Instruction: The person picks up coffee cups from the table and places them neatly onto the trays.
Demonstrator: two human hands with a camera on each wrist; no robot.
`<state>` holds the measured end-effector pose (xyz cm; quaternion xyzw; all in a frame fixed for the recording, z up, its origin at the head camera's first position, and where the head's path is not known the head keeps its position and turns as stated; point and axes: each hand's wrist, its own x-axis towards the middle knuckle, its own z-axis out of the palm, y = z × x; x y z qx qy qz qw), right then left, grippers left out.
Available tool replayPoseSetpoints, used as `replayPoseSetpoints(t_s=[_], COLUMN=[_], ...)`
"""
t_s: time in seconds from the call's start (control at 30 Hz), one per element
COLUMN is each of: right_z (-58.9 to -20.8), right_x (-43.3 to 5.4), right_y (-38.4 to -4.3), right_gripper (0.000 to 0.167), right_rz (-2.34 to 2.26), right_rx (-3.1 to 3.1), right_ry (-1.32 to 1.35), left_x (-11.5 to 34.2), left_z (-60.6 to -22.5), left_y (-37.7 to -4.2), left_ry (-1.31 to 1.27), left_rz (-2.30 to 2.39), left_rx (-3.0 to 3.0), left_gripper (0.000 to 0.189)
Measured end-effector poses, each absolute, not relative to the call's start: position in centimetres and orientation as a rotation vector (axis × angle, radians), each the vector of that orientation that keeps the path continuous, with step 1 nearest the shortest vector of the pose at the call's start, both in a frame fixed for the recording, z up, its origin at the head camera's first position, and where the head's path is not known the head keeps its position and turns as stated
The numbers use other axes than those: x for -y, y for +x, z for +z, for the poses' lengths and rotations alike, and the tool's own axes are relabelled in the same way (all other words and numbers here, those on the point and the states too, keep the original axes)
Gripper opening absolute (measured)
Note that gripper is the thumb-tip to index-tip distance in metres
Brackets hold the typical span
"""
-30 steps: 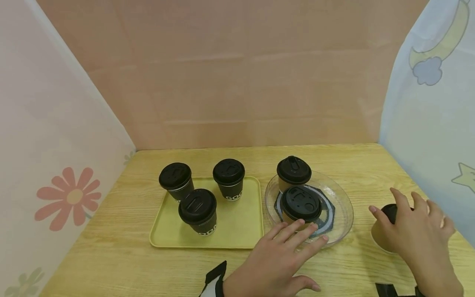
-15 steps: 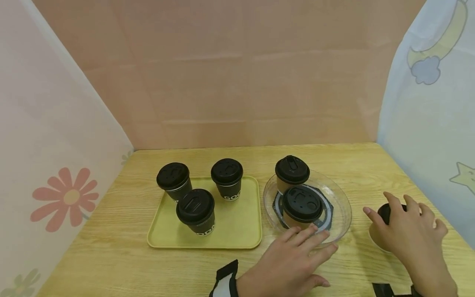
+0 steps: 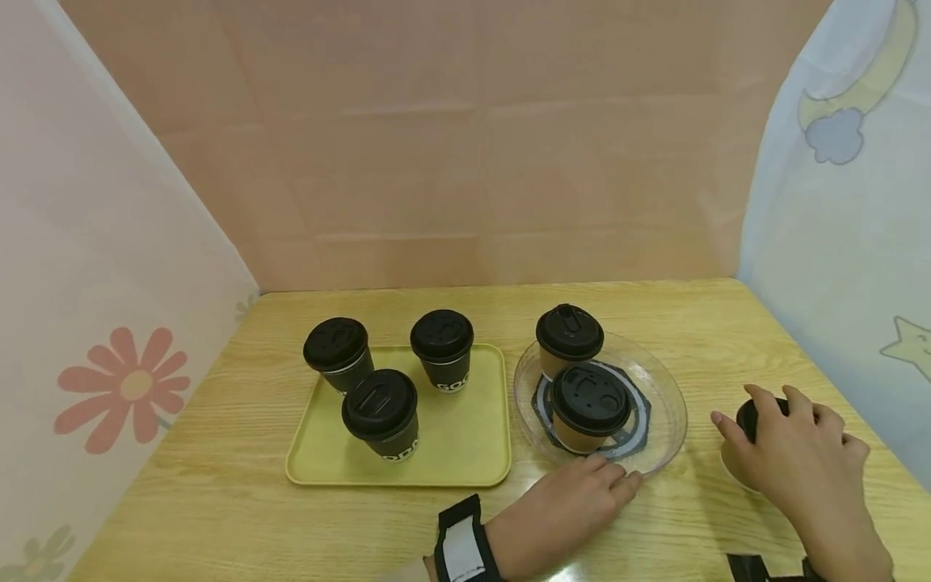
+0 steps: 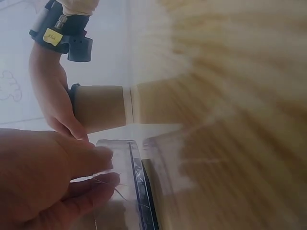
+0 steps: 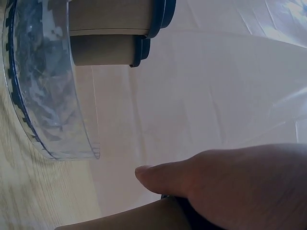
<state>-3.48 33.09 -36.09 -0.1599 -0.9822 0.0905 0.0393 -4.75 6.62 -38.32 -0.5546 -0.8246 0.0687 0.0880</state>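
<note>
At the near rim of a round clear plastic tray (image 3: pixel 667 396), my left hand (image 3: pixel 570 509) pinches the edge between thumb and fingers. Two brown paper coffee cups with black lids stand in this tray: a front cup (image 3: pixel 591 400) and a rear cup (image 3: pixel 570 331). My right hand (image 3: pixel 803 477) is around the top of another brown paper coffee cup (image 3: pixel 733 467), upright on the table. Its fingers spread over the black lid, and the thumb (image 5: pixel 160 178) sticks out, seemingly apart from the cup. The hand hides part of the lid and cup.
Left of the clear tray lies a yellow rectangular tray (image 3: pixel 465 461). Black cups with lids stand on or at it: a front cup (image 3: pixel 381 412), a back right cup (image 3: pixel 442 347) and a back left cup (image 3: pixel 337 352). Cloth screens surround the wooden table (image 3: pixel 218 525).
My left hand has moved right, and its spread fingers have curled onto the clear tray's rim. The right hand has stayed at its cup, its fingers slightly lower. The trays and cups keep their places.
</note>
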Motion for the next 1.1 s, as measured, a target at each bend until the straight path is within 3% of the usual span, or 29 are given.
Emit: replayPoseSetpoints(t_s=[0.53, 0.73, 1.1], right_z=[-35.6, -35.7, -36.1], right_x=[-32.6, -32.6, -32.8], right_y=[-3.5, -3.5, -3.6], right_gripper=[0.070, 0.068, 0.070], right_rz=[0.248, 0.239, 0.256], right_rx=[3.024, 3.020, 3.023], right_ry=[-0.496, -0.504, -0.498], left_x=[-5.8, -5.2, -3.6], left_z=[-38.2, -38.0, -37.9], left_y=[-5.7, -6.0, -7.0], left_ry=[-1.622, -1.607, -1.547], left_rz=[-0.015, -0.029, -0.050], left_rx=[2.500, 2.497, 2.591], left_gripper=[0.035, 0.021, 0.011])
